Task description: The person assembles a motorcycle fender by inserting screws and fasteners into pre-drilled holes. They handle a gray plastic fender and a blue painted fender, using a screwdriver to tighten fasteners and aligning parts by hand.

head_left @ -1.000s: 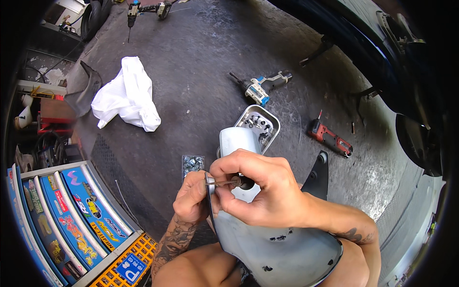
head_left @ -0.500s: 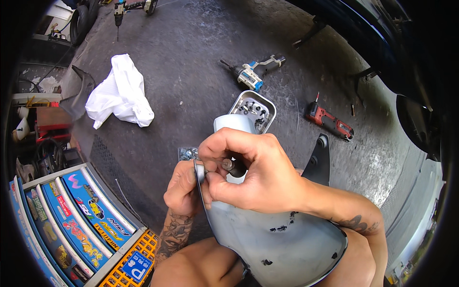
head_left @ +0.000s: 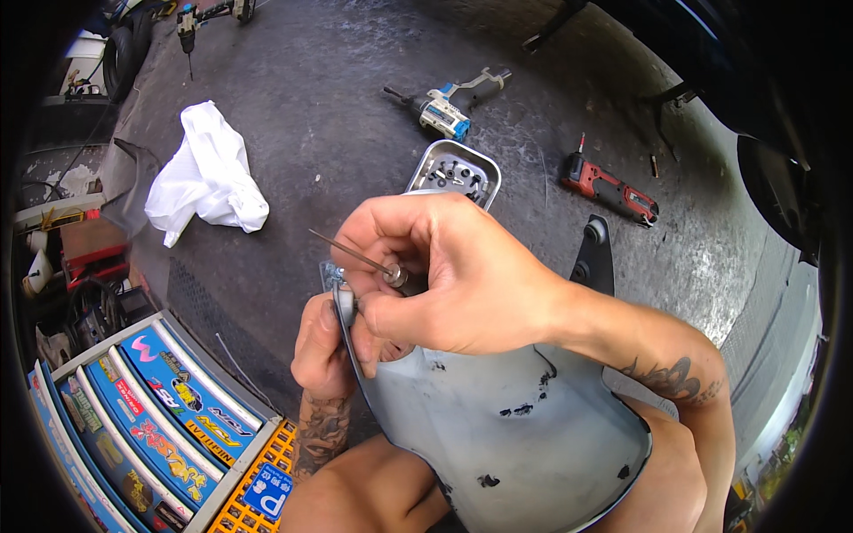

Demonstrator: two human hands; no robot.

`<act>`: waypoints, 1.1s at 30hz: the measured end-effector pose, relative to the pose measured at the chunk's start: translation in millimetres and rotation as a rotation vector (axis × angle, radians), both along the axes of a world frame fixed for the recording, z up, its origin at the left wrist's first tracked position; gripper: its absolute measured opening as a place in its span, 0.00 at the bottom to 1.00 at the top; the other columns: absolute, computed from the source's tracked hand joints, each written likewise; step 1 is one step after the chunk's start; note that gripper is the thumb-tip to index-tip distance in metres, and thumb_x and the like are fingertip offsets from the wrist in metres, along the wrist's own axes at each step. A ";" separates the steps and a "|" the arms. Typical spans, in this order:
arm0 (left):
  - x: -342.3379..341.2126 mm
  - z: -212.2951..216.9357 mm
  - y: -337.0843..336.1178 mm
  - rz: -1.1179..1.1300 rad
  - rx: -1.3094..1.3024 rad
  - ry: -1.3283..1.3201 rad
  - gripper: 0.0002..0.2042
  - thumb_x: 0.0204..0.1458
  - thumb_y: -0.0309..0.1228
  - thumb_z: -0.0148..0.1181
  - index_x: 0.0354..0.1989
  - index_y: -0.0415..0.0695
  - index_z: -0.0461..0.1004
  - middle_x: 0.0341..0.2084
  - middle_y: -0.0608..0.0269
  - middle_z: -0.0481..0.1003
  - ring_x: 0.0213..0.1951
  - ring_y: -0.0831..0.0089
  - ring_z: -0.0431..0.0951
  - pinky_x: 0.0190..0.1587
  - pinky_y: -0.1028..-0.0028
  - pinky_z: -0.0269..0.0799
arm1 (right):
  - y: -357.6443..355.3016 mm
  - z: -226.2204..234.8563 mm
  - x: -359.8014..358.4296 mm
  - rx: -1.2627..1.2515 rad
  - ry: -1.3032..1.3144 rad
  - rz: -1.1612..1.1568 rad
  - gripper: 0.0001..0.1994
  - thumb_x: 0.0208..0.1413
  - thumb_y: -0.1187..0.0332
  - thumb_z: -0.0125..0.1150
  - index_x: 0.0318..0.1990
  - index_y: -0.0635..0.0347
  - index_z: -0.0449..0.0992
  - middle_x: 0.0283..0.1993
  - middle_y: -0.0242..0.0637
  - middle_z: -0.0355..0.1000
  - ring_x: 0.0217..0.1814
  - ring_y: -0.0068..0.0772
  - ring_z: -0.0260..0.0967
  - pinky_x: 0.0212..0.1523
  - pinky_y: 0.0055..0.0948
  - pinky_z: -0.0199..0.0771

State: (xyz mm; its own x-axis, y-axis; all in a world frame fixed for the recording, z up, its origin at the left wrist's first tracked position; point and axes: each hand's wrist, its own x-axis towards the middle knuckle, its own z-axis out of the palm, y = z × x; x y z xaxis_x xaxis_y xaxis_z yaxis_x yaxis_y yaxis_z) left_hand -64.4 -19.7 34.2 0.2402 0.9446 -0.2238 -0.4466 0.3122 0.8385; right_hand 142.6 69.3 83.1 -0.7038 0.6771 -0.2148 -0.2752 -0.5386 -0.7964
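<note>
Grey plastic panel (head_left: 506, 417), curved and scuffed with dark marks, propped on the knees low in the view, upper edge up between both hands. Left hand (head_left: 322, 342) gripping that upper left edge from behind, fingers wrapped round the rim, tattooed forearm running down below. Right hand (head_left: 444, 275) above the same edge, fingers curled shut round a thin metal tool (head_left: 351, 253) with a slim shaft slanting up and to the left and a small round silver end at the fingertips. Whether that end touches the panel, impossible to tell. Just behind the hands, on the dark concrete floor (head_left: 311, 115), an open metal tin (head_left: 455, 169) of small screws and bits. Farther off, a blue and white power drill (head_left: 444, 111), and to its right a red and black power tool (head_left: 613, 191). Near the panel's right side, a black bracket-shaped part (head_left: 593, 258). Off to the left, a crumpled white rag (head_left: 206, 176). Lower left, a rack of colourful sticker sheets (head_left: 151, 417) beside an orange plastic crate (head_left: 258, 480).
</note>
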 end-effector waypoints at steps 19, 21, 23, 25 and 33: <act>37.3 54.0 28.6 0.143 0.408 0.756 0.23 0.54 0.17 0.65 0.60 0.30 0.72 0.53 0.46 0.79 0.56 0.63 0.82 0.60 0.66 0.77 | 29.6 21.2 15.0 -0.075 -0.403 -0.150 0.07 0.52 0.76 0.68 0.39 0.59 0.79 0.29 0.20 0.71 0.29 0.11 0.64 0.30 0.19 0.62; 41.1 51.0 32.8 0.174 0.460 0.781 0.19 0.54 0.15 0.63 0.56 0.27 0.75 0.53 0.42 0.81 0.55 0.61 0.83 0.59 0.66 0.80 | 36.5 23.9 18.7 -0.058 -0.431 -0.135 0.07 0.50 0.77 0.67 0.38 0.61 0.79 0.28 0.21 0.71 0.28 0.13 0.64 0.29 0.19 0.62; 43.4 46.5 38.1 0.148 0.454 0.746 0.20 0.53 0.15 0.63 0.57 0.27 0.75 0.53 0.42 0.81 0.55 0.61 0.83 0.60 0.65 0.79 | 44.3 23.3 23.6 -0.069 -0.477 -0.105 0.07 0.48 0.77 0.66 0.37 0.61 0.78 0.26 0.24 0.70 0.27 0.16 0.64 0.29 0.20 0.61; 44.7 43.6 41.4 0.125 0.499 0.758 0.20 0.53 0.13 0.61 0.56 0.27 0.76 0.53 0.42 0.81 0.56 0.61 0.83 0.61 0.65 0.78 | 49.6 20.5 27.9 -0.068 -0.493 -0.051 0.07 0.47 0.77 0.65 0.35 0.62 0.78 0.26 0.25 0.71 0.27 0.17 0.64 0.28 0.22 0.61; 37.4 38.2 41.6 0.090 0.194 0.588 0.17 0.63 0.16 0.57 0.59 0.25 0.74 0.52 0.46 0.82 0.55 0.65 0.83 0.59 0.69 0.78 | 49.9 26.1 53.5 0.401 -0.653 0.128 0.10 0.59 0.74 0.63 0.47 0.68 0.78 0.36 0.28 0.75 0.41 0.18 0.69 0.45 0.24 0.72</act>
State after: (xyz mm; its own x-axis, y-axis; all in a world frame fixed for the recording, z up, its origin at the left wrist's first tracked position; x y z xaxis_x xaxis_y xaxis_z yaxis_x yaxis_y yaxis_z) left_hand -27.0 21.9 72.4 0.0460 0.9921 -0.1170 0.0893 0.1125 0.9896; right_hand 196.1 119.2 109.1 -0.5970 0.7129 -0.3679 0.3613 -0.1705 -0.9167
